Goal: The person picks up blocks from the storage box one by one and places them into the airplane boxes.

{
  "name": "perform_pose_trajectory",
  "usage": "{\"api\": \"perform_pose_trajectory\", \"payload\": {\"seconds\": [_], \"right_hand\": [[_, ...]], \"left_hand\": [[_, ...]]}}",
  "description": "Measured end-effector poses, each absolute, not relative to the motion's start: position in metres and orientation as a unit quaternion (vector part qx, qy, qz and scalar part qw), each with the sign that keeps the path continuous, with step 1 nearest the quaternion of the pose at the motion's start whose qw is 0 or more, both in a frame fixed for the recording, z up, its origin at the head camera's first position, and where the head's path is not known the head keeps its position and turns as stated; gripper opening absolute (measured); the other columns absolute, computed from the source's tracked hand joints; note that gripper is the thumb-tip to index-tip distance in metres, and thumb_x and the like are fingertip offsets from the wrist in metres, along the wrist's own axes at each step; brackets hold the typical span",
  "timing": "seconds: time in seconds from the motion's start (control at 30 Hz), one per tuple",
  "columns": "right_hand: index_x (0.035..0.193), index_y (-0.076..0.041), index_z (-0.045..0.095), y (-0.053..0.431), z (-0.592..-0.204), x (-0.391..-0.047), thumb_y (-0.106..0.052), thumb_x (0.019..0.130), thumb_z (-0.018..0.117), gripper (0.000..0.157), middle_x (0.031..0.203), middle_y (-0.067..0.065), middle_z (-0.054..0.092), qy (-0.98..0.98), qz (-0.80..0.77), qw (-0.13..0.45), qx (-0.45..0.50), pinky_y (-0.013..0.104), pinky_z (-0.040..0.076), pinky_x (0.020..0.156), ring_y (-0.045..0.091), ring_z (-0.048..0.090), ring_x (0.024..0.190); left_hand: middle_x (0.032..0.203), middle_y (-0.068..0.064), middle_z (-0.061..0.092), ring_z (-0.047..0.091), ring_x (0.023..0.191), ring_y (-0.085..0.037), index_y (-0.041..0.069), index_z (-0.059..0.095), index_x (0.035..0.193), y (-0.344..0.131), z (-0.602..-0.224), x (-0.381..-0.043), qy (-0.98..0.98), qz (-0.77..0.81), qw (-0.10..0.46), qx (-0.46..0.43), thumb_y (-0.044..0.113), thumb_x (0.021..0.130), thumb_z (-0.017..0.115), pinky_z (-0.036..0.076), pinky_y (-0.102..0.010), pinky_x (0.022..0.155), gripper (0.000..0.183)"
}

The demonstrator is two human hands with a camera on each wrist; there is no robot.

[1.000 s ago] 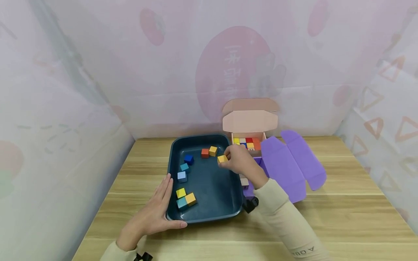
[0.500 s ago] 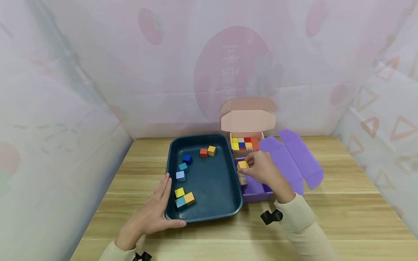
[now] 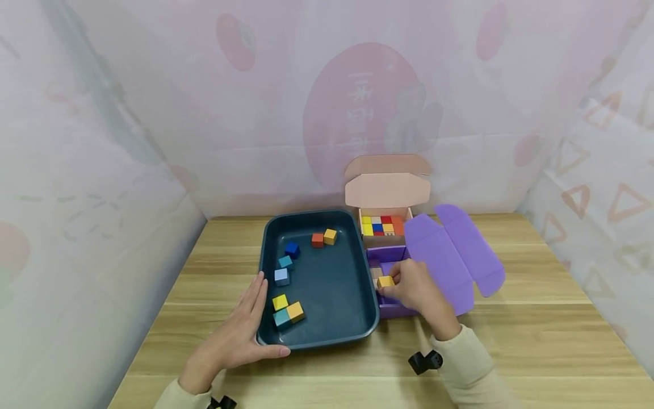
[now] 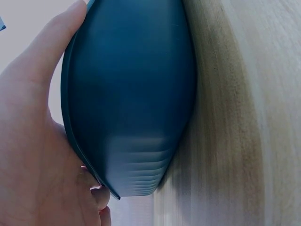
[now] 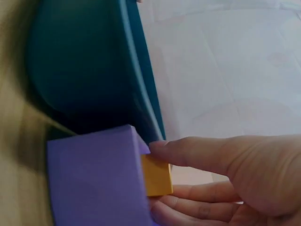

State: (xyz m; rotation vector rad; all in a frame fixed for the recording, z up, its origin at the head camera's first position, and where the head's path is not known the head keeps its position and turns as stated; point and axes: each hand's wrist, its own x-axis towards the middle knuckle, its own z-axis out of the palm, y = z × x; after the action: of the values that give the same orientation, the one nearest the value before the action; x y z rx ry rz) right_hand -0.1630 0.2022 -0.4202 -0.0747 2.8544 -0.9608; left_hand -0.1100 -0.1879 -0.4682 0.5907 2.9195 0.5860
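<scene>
Between thumb and fingers my right hand pinches a yellow-orange cube, held at the open top of the purple box. The right wrist view shows that cube partly behind the box wall. Pale wooden blocks lie along the box's left side; the hand hides part of the inside. With straight fingers, my left hand rests on the near left corner of the dark teal tray. In the left wrist view the thumb lies along the tray's rim.
Inside the tray sit several loose cubes, among them a red cube, a dark blue cube and a yellow cube. Behind the purple box stands an open peach box filled with coloured blocks. The purple lid spreads to the right.
My right hand has carried the yellow-orange cube from above the tray rightward, then toward me and down into the purple box's opening. The left hand has stayed on the tray.
</scene>
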Motion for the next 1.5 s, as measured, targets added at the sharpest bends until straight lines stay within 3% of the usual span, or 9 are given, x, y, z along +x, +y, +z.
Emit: {"api": "perform_pose_trajectory", "payload": {"seconds": [0.47, 0.63, 0.83, 0.97, 1.5], "right_hand": [[0.089, 0.002, 0.076, 0.196, -0.431, -0.161, -0.017, 0.075, 0.094, 0.030, 0.087, 0.009, 0.071, 0.951, -0.298, 0.086, 0.010, 0.035, 0.056, 0.069, 0.025, 0.061, 0.083], [0.070, -0.003, 0.070, 0.193, -0.431, -0.163, -0.015, 0.078, 0.091, 0.025, 0.068, 0.001, 0.054, 0.948, -0.298, 0.111, 0.022, 0.027, 0.040, 0.055, 0.020, 0.052, 0.070], [0.054, -0.012, 0.054, 0.191, -0.433, -0.169, -0.012, 0.079, 0.089, 0.043, 0.057, -0.003, 0.037, 0.946, -0.287, 0.145, 0.029, 0.025, 0.031, 0.050, 0.015, 0.039, 0.058], [0.051, -0.015, 0.045, 0.190, -0.436, -0.174, -0.012, 0.080, 0.087, 0.051, 0.053, -0.006, 0.027, 0.944, -0.284, 0.166, 0.029, 0.025, 0.024, 0.048, 0.012, 0.028, 0.051], [0.055, -0.012, 0.060, 0.196, -0.434, -0.179, -0.012, 0.078, 0.090, 0.038, 0.056, -0.006, 0.035, 0.943, -0.263, 0.206, -0.002, 0.025, 0.028, 0.051, 0.013, 0.037, 0.059]], "left_hand": [[0.180, -0.015, -0.005, 0.010, 0.166, -0.040, 0.004, 0.004, 0.170, -0.188, -0.468, -0.110, 0.962, 0.189, 0.055, 0.191, 0.087, 0.072, 0.072, 0.022, -0.068, 0.129, 0.145], [0.180, -0.015, -0.004, 0.010, 0.166, -0.041, 0.004, 0.005, 0.170, -0.187, -0.467, -0.110, 0.962, 0.188, 0.054, 0.190, 0.086, 0.072, 0.073, 0.022, -0.068, 0.129, 0.144], [0.180, -0.015, -0.004, 0.010, 0.166, -0.040, 0.004, 0.005, 0.170, -0.187, -0.467, -0.110, 0.962, 0.186, 0.055, 0.189, 0.087, 0.072, 0.072, 0.023, -0.067, 0.129, 0.145], [0.180, -0.015, -0.004, 0.010, 0.166, -0.040, 0.004, 0.005, 0.170, -0.186, -0.467, -0.110, 0.963, 0.184, 0.055, 0.189, 0.087, 0.072, 0.072, 0.023, -0.067, 0.129, 0.145], [0.180, -0.015, -0.004, 0.010, 0.166, -0.040, 0.005, 0.004, 0.170, -0.187, -0.468, -0.110, 0.962, 0.188, 0.050, 0.191, 0.086, 0.072, 0.074, 0.022, -0.067, 0.129, 0.145]]}}
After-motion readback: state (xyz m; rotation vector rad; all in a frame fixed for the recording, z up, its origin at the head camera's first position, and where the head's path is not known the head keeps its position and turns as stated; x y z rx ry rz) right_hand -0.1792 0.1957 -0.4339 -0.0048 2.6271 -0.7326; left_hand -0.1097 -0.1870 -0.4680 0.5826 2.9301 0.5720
